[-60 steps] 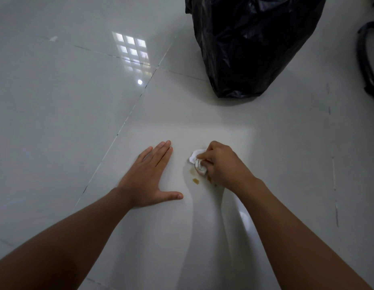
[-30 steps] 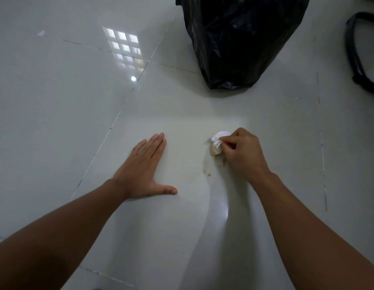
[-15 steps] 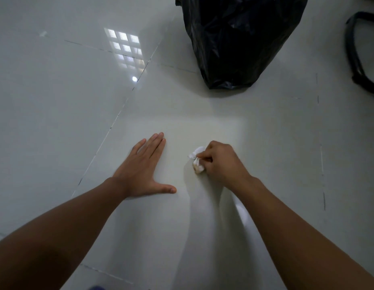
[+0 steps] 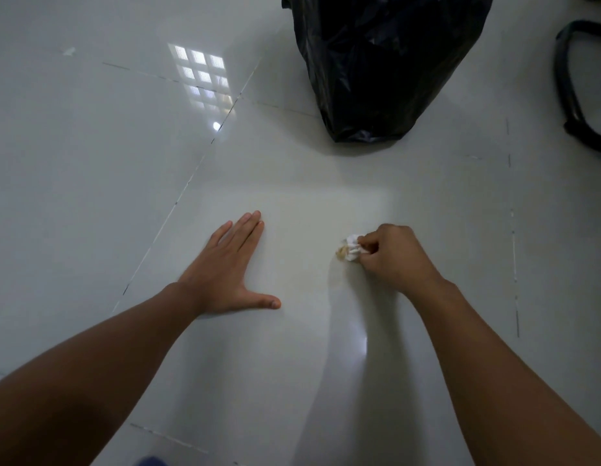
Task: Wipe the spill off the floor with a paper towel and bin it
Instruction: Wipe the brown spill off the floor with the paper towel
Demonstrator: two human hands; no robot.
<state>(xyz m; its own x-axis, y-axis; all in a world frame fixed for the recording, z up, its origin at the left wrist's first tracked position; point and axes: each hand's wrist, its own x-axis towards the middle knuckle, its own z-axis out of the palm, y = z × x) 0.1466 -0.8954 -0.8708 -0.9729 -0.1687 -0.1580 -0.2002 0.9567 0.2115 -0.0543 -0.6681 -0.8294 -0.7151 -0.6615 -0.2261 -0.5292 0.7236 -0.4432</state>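
head: paper towel (image 4: pixel 351 247) now farther right

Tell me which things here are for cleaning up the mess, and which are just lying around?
For the job:
paper towel, bunched in the right hand
black bin bag
floor
left hand, flat on the floor

Just lying about:
black curved thing at the right edge
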